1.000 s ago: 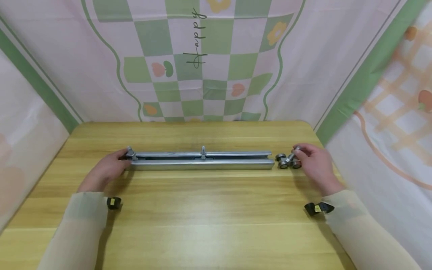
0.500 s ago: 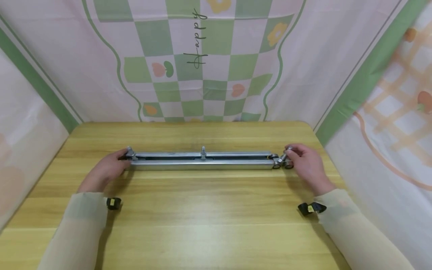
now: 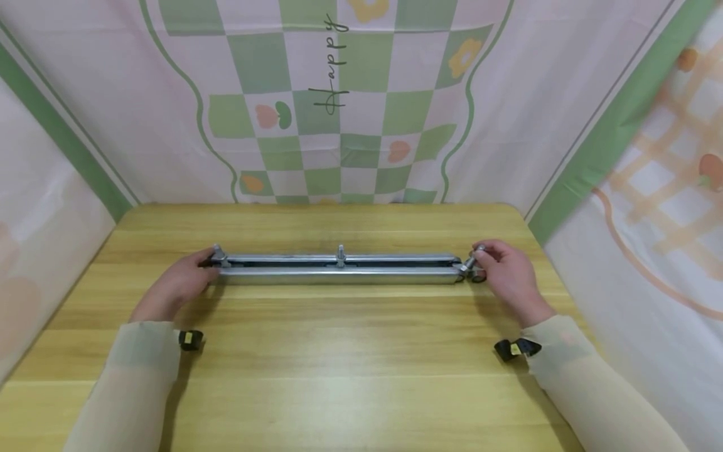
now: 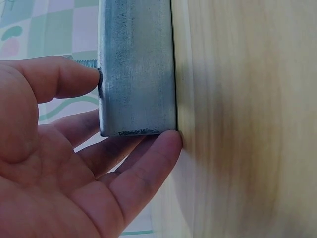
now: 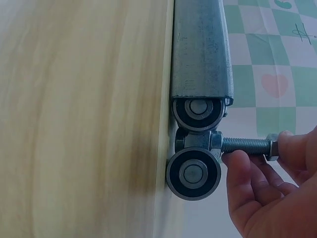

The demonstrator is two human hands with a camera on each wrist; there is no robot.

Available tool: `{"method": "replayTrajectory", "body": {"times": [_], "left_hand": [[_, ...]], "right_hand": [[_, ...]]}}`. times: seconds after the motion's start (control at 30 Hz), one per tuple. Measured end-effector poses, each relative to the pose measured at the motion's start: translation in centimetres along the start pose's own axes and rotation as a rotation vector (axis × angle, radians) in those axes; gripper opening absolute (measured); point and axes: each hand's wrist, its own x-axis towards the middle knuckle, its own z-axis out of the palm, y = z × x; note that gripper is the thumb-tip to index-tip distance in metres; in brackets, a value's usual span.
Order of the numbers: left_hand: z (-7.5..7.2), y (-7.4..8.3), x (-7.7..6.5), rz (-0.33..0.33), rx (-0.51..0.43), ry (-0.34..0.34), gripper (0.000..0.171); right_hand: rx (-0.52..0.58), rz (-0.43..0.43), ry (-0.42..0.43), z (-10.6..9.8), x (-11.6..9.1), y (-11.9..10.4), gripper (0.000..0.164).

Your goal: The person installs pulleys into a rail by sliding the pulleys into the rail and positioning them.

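Note:
A galvanized steel track rail (image 3: 339,277) lies lengthwise on the wooden table, its slot facing up. At its left end my left hand (image 3: 183,279) holds on, the thumb (image 4: 69,78) on the upper edge and fingers round the end. My right hand (image 3: 513,271) pinches the upright bolt (image 5: 247,146) of a roller trolley at the right end. In the right wrist view, one wheel (image 5: 198,110) sits partly inside the rail's mouth, while the other wheel (image 5: 193,173) is outside. Two more bolts, a left one (image 3: 219,254) and a middle one (image 3: 341,255), stand up from the slot.
The wooden table (image 3: 333,364) reaches back to a hanging cloth (image 3: 361,113) with green checks. More cloth hangs at both sides. Small black wrist cameras, such as the right one (image 3: 516,348), sit at the sleeve cuffs.
My right hand has moved left with the roller trolley, bringing its leading wheels from just outside the rail into its right end. The left hand and the rail have stayed in place.

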Motion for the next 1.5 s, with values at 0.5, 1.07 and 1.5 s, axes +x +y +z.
{"method": "replayTrajectory", "body": {"times": [0.5,1.07,1.5], "left_hand": [[0.0,0.1,-0.3,-0.031,-0.055,-0.013,0.071],[0.0,0.1,-0.2,-0.028,-0.040,-0.007,0.071],[0.0,0.0,-0.1,-0.028,-0.033,-0.006,0.070]], "right_hand": [[-0.017,-0.027,-0.096,-0.8,0.4,-1.1,0.051],[-0.221,-0.143,-0.069,0.2,0.6,-3.2,0.032],[-0.189,-0.144,-0.070,0.8,0.7,-3.3,0.029]]}}
